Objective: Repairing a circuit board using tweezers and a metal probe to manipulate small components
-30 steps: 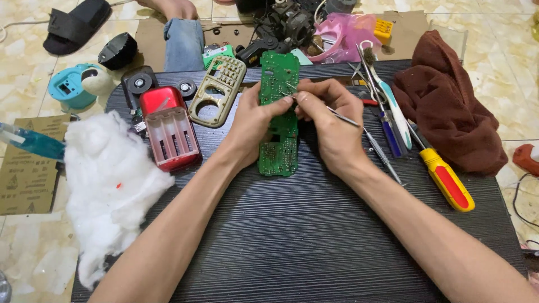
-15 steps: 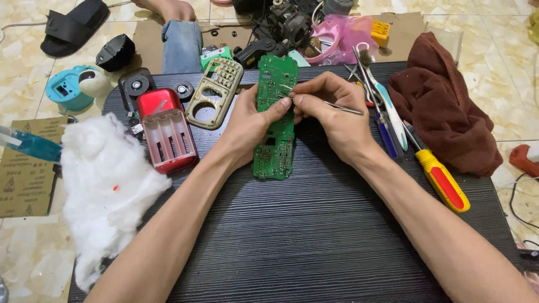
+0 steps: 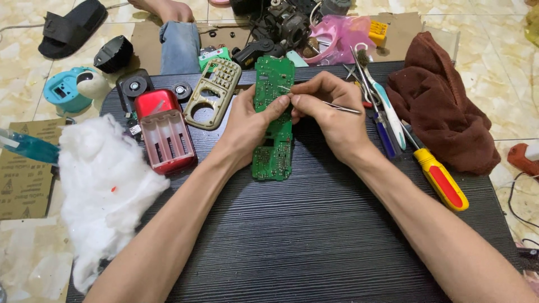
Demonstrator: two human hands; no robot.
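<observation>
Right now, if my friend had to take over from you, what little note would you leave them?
Left hand: steadies the long green circuit board on the black ribbed mat, thumb on its face.
Right hand: pinches thin metal tweezers, tip at the board's upper half.
Nearby: red plastic battery case and tan keypad frame lie apart on the left; yellow-and-red-handled screwdriver lies on the right.
Done: the board is out of its case.
Left: the tweezer work on the board; nothing is put back together.
</observation>
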